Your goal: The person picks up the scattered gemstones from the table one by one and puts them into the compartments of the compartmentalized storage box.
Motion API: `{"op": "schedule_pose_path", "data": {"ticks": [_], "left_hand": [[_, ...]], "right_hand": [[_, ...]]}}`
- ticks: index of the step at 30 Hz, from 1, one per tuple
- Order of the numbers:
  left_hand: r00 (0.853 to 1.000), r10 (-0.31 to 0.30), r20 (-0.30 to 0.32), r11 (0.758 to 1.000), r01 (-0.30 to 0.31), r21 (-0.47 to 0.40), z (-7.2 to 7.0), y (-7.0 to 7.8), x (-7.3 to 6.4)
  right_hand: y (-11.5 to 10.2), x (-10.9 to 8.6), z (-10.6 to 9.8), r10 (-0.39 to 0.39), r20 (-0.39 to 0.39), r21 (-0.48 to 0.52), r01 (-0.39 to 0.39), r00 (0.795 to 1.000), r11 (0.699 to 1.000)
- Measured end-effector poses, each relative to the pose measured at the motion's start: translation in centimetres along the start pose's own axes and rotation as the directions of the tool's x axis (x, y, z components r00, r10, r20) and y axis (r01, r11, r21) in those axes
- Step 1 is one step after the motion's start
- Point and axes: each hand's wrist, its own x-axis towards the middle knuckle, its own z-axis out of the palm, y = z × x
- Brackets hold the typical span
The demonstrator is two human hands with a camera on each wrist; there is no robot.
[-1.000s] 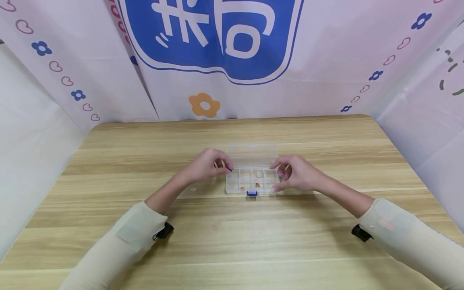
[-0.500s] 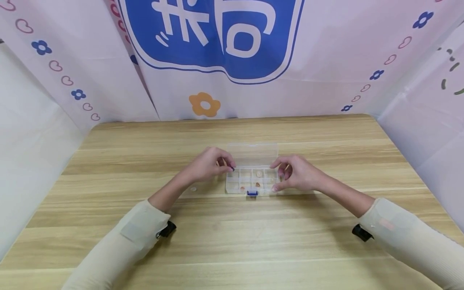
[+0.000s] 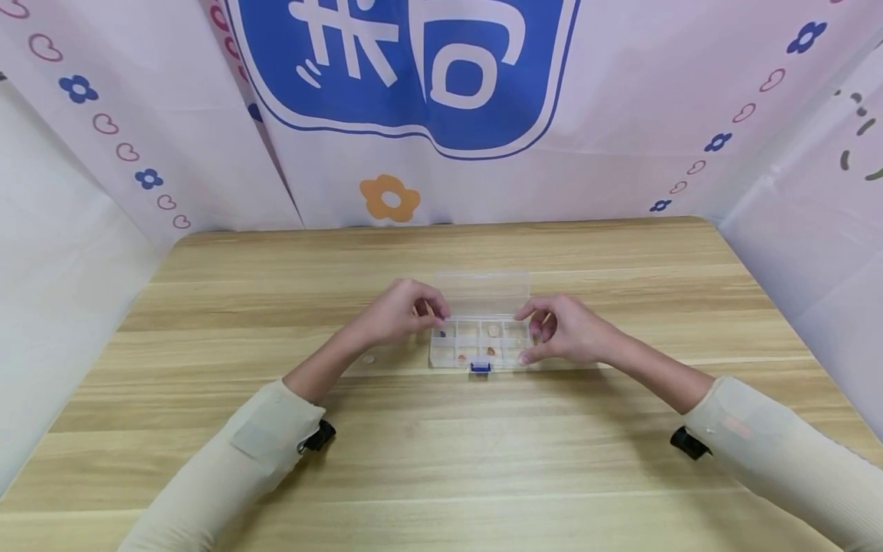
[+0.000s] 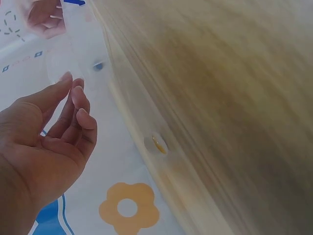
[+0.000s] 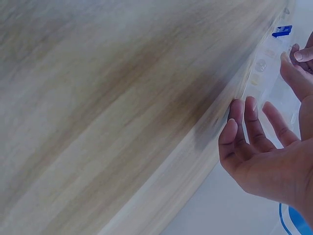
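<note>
A clear plastic compartment box (image 3: pixel 444 354) with a blue latch (image 3: pixel 480 368) lies on the table, its lid (image 3: pixel 481 294) raised at the back. In its back left compartment sits a small dark blue piece (image 3: pixel 442 334). Elsewhere in the box are a pale round piece (image 3: pixel 493 330) and two orange-brown pieces (image 3: pixel 490 351). Just over the back left corner is my left hand (image 3: pixel 407 310), its fingers loosely bent with nothing between them in the left wrist view. My right hand (image 3: pixel 567 330) holds the box's right end, thumb at the front, a finger at the back.
A small clear round piece (image 3: pixel 369 359) lies on the wooden table (image 3: pixel 441 460) left of the box, under the left forearm's far side. A printed white curtain (image 3: pixel 331 169) hangs along the table's back edge. Black wrist cameras stick out from both sleeves.
My left hand has moved slightly right and let go of the dark blue piece, which now lies in the back left compartment. The right hand has stayed in place.
</note>
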Motion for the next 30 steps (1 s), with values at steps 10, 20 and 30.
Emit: {"op": "schedule_pose_path", "data": {"ticks": [10, 20, 30], "left_hand": [[1.000, 0.009, -0.024, 1.000, -0.009, 0.013, -0.8, -0.2, -1.1], [0.999, 0.027, -0.042, 0.999, -0.025, 0.033, -1.6, -1.5, -3.1], [0.999, 0.008, -0.034, 1.000, -0.007, 0.029, -2.3, -2.4, -4.9]], "right_hand": [[0.1, -0.1, 0.0, -0.004, -0.002, -0.001, 0.004, 1.000, 1.000], [0.1, -0.1, 0.0, 0.000, -0.004, 0.002, 0.000, 1.000, 1.000], [0.2, -0.1, 0.1, 0.000, -0.008, -0.002, 0.000, 1.000, 1.000]]}}
